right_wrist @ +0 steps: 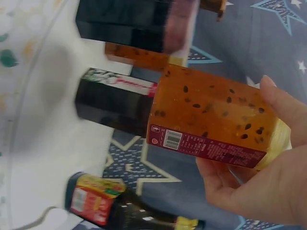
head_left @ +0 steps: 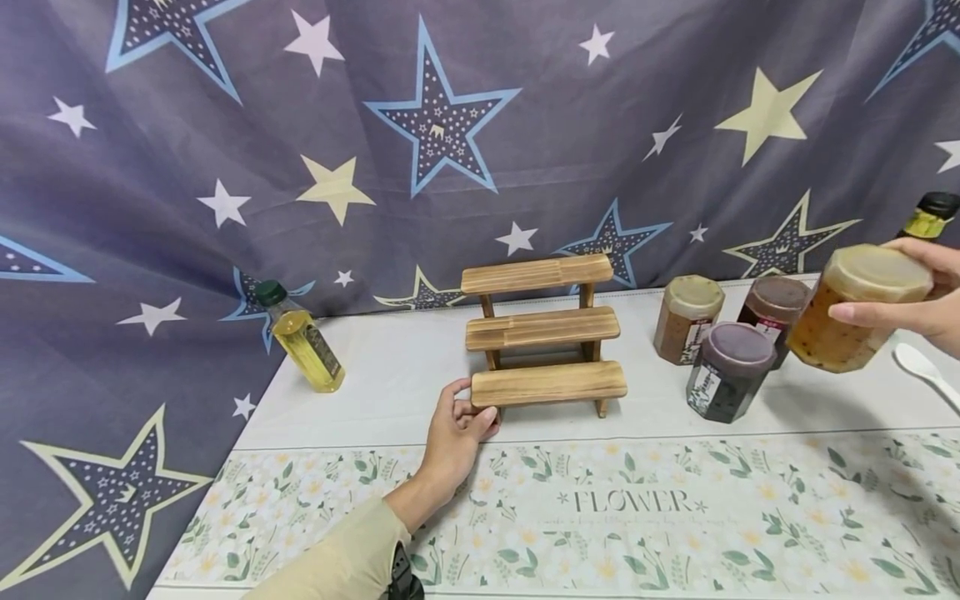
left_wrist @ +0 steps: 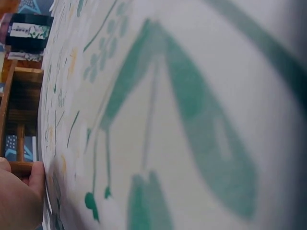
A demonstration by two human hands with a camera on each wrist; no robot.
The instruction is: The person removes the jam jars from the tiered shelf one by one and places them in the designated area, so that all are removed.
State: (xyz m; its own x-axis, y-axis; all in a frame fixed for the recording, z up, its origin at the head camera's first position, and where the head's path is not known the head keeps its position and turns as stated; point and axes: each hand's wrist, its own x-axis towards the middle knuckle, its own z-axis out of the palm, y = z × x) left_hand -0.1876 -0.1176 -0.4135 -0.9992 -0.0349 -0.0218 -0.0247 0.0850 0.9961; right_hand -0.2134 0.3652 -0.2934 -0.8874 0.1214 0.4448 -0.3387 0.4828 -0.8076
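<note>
A small three-step wooden shelf (head_left: 547, 383) stands on the table. My left hand (head_left: 455, 437) grips the left end of its lowest step, fingers at the edge and thumb in front; the left wrist view shows part of that hand (left_wrist: 19, 201). My right hand (right_wrist: 268, 187) holds a jar of orange jam with dark seeds (right_wrist: 211, 112) around its lid end, raised above the table and tilted. Beside it stand a dark purple jar (head_left: 729, 375), an amber jar (head_left: 686, 321) and a dark red jar (head_left: 772, 304). All the shelf's steps are bare.
An oil bottle with a green cap (head_left: 303, 342) stands at the left. At the right are a dark sauce bottle (right_wrist: 124, 206), partly hidden in the head view, and a white spoon (head_left: 918, 367). A star-patterned curtain (head_left: 262, 150) hangs behind the table.
</note>
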